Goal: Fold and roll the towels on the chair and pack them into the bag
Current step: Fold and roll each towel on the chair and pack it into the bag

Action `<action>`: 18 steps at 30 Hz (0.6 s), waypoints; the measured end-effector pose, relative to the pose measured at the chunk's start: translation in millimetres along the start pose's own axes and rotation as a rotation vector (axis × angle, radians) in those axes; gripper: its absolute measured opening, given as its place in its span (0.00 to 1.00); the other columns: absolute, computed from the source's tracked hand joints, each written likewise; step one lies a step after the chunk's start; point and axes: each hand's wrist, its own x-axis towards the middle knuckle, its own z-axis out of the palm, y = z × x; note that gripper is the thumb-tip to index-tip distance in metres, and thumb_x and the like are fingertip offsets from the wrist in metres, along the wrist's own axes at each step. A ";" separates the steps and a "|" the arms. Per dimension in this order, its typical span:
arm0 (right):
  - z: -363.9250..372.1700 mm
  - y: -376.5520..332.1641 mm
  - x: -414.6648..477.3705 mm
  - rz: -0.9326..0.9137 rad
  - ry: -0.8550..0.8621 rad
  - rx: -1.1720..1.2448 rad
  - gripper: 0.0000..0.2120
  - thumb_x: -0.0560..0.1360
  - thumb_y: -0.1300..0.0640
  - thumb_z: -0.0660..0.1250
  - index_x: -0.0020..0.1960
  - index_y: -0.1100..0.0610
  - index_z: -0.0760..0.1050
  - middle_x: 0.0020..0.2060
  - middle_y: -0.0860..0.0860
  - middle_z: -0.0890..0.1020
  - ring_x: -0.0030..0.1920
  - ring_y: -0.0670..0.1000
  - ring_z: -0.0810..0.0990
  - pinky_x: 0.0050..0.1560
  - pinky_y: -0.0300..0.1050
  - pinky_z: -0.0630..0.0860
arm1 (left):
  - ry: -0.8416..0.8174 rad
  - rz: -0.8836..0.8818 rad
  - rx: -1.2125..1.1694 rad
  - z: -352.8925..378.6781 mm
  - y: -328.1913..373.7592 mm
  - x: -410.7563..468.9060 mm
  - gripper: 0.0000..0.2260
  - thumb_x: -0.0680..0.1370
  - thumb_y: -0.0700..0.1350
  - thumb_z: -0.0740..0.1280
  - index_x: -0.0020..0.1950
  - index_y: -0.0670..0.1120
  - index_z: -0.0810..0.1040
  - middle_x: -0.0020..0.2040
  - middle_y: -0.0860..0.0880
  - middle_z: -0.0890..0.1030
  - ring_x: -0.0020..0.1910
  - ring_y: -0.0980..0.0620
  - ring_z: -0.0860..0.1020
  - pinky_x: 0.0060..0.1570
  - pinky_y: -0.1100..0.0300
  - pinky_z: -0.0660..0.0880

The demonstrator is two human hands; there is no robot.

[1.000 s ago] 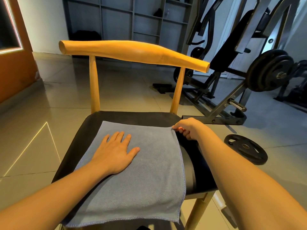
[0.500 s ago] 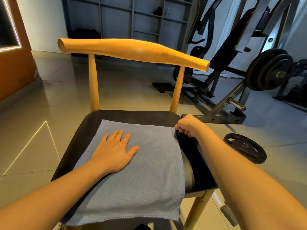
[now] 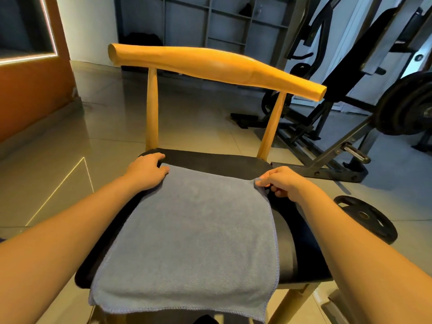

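Nearest me, the front hem of the grey-blue terry towel hangs over the front edge of the wooden chair with a black padded seat. The rest of the cloth lies flat and open on the seat, a single layer as far as I can see. So I judge the job barely begun: no fold, no roll, nothing packed.

At the towel's far right corner my right hand pinches the cloth between thumb and forefinger, with the other fingers tucked under. At the far left corner my left hand has its thumb on the cloth and its fingers curved over the seat's rim. I cannot tell whether it really grips the corner, since the hand covers it. With both hands at the far corners, I'd guess the first fold toward me is the step in hand.

The task speaks of towels, but I see only this one, and the bag is nowhere in view. A dark shape under the seat is cut off by the bottom edge, so I can't say what it is. A glossy dark band beside the towel's right hem may be only sheen on the padding.

Beyond the chair's backrest, a black weight plate lies on the tiled floor, with a weight machine behind it and grey shelving at the wall.
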 end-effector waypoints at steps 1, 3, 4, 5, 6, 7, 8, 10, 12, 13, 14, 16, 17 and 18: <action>-0.5 1.3 -0.2 0.000 -0.003 0.031 0.06 0.74 0.57 0.76 0.49 0.59 0.85 0.41 0.56 0.80 0.37 0.51 0.72 0.32 0.40 0.69 | -0.021 -0.005 -0.050 0.4 -5.0 5.8 0.23 0.81 0.53 0.66 0.75 0.49 0.72 0.73 0.47 0.74 0.71 0.43 0.71 0.70 0.44 0.70; -4.4 2.8 0.8 0.024 -0.006 0.101 0.07 0.74 0.58 0.76 0.50 0.59 0.85 0.42 0.55 0.80 0.39 0.50 0.73 0.33 0.41 0.70 | -0.061 0.022 -0.080 -2.8 -8.0 15.1 0.20 0.78 0.54 0.71 0.69 0.50 0.78 0.67 0.48 0.79 0.66 0.45 0.75 0.68 0.43 0.73; -7.3 3.2 2.0 0.039 -0.011 0.125 0.07 0.74 0.58 0.75 0.51 0.60 0.84 0.42 0.55 0.79 0.38 0.50 0.72 0.33 0.41 0.70 | -0.090 0.036 -0.065 -5.6 -7.0 19.6 0.16 0.77 0.54 0.73 0.63 0.51 0.81 0.61 0.50 0.81 0.61 0.46 0.78 0.65 0.44 0.75; -10.1 3.4 3.7 0.049 -0.015 0.133 0.08 0.74 0.58 0.75 0.51 0.60 0.84 0.42 0.55 0.78 0.38 0.50 0.72 0.33 0.41 0.70 | -0.127 0.039 -0.056 -8.6 -5.3 24.2 0.11 0.76 0.53 0.74 0.56 0.51 0.83 0.56 0.52 0.83 0.56 0.48 0.79 0.62 0.45 0.77; -12.3 2.7 5.0 0.058 -0.009 0.127 0.07 0.74 0.59 0.75 0.50 0.60 0.83 0.40 0.55 0.77 0.37 0.50 0.71 0.32 0.41 0.70 | -0.169 0.031 -0.066 -12.0 -3.5 29.1 0.07 0.76 0.52 0.74 0.50 0.50 0.83 0.50 0.52 0.84 0.52 0.49 0.79 0.58 0.47 0.78; -13.9 1.5 7.0 0.068 0.014 0.117 0.05 0.74 0.59 0.75 0.47 0.60 0.83 0.39 0.55 0.76 0.36 0.50 0.71 0.32 0.42 0.69 | -0.218 0.018 -0.094 -15.8 -1.7 33.9 0.06 0.77 0.49 0.74 0.46 0.48 0.82 0.46 0.50 0.83 0.50 0.49 0.79 0.53 0.50 0.77; -14.5 0.0 9.0 0.076 0.043 0.107 0.04 0.74 0.59 0.74 0.44 0.60 0.82 0.37 0.55 0.76 0.34 0.50 0.70 0.31 0.42 0.68 | -0.258 0.003 -0.126 -19.6 0.1 37.4 0.06 0.77 0.46 0.74 0.44 0.46 0.81 0.44 0.48 0.82 0.49 0.48 0.79 0.48 0.54 0.76; -13.1 -2.6 14.7 0.090 0.073 0.081 0.06 0.75 0.60 0.73 0.40 0.60 0.80 0.33 0.54 0.76 0.30 0.48 0.68 0.29 0.41 0.64 | -0.271 -0.020 -0.178 -27.3 2.5 42.5 0.05 0.78 0.43 0.72 0.45 0.43 0.81 0.44 0.45 0.81 0.48 0.47 0.79 0.42 0.58 0.72; -8.5 -7.2 19.2 0.117 0.074 0.051 0.06 0.77 0.61 0.72 0.42 0.62 0.81 0.29 0.54 0.79 0.28 0.47 0.66 0.27 0.40 0.61 | -0.232 -0.047 -0.249 -32.3 2.5 48.4 0.02 0.79 0.41 0.71 0.48 0.43 0.82 0.46 0.44 0.81 0.47 0.48 0.78 0.41 0.60 0.72; -6.1 -9.9 22.3 0.135 0.092 0.054 0.05 0.77 0.61 0.72 0.45 0.63 0.81 0.28 0.54 0.81 0.27 0.47 0.66 0.26 0.40 0.61 | -0.216 -0.057 -0.275 -34.5 2.7 50.5 0.01 0.79 0.40 0.71 0.49 0.44 0.82 0.47 0.45 0.81 0.47 0.48 0.78 0.40 0.60 0.72; -3.8 -12.9 25.9 0.150 0.125 0.072 0.05 0.78 0.62 0.71 0.48 0.64 0.81 0.28 0.54 0.82 0.27 0.47 0.67 0.26 0.39 0.61 | -0.209 -0.069 -0.291 -35.1 2.8 52.9 0.02 0.79 0.39 0.71 0.51 0.44 0.82 0.48 0.45 0.81 0.47 0.48 0.78 0.40 0.60 0.73; 0.0 -19.9 32.4 0.147 0.189 0.137 0.04 0.79 0.63 0.69 0.51 0.64 0.79 0.31 0.56 0.85 0.27 0.48 0.66 0.25 0.39 0.62 | -0.189 -0.093 -0.334 -33.4 3.7 57.5 0.04 0.79 0.38 0.71 0.52 0.45 0.83 0.48 0.44 0.81 0.44 0.49 0.78 0.37 0.60 0.73; 1.8 -23.5 35.1 0.129 0.214 0.169 0.04 0.80 0.63 0.68 0.52 0.64 0.79 0.32 0.57 0.85 0.27 0.48 0.66 0.25 0.40 0.62 | -0.160 -0.098 -0.373 -32.0 5.4 58.8 0.03 0.79 0.38 0.71 0.51 0.44 0.84 0.47 0.43 0.82 0.43 0.49 0.77 0.36 0.60 0.73; 3.2 -26.8 37.3 0.105 0.235 0.197 0.04 0.80 0.63 0.68 0.52 0.64 0.78 0.33 0.57 0.86 0.28 0.49 0.67 0.26 0.40 0.63 | -0.117 -0.104 -0.424 -30.4 7.2 60.2 0.03 0.79 0.38 0.71 0.50 0.43 0.84 0.46 0.43 0.82 0.41 0.50 0.77 0.35 0.61 0.73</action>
